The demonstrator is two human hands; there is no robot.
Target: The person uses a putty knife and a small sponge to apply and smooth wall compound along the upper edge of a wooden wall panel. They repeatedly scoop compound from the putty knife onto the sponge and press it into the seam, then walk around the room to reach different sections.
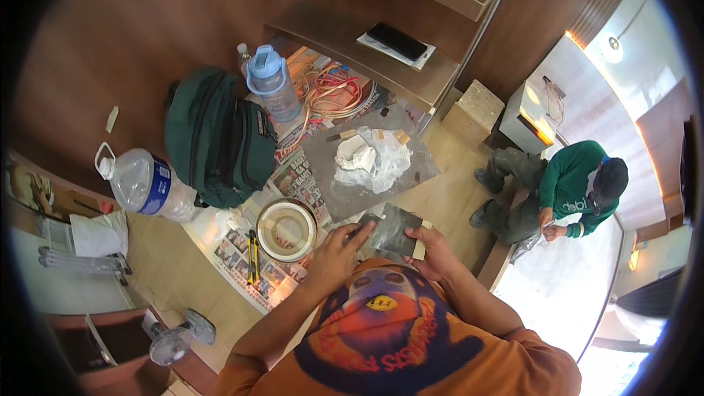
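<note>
My right hand (438, 249) grips a wide dark scraper plate (394, 230) by its pale wooden edge. My left hand (335, 251) is closed on a small dark flat scraper (369, 224), held against the near left side of the plate. Just beyond both hands lies a grey board (323, 180) with a spread of white putty (392, 165) and a crumpled whitish lump on it. A small flat strip rests at the putty's edge. To the left of my left hand stands a round tub (311, 213) with a light rim, beside a yellow utility knife (253, 258).
Newspaper (296, 178) covers the surface. A green backpack (211, 136), a blue-lidded bottle (273, 84), a large clear jug (150, 183) and coiled wires (334, 92) stand around. A phone (397, 41) lies on a step. At right another person (584, 180) sits handling something silvery.
</note>
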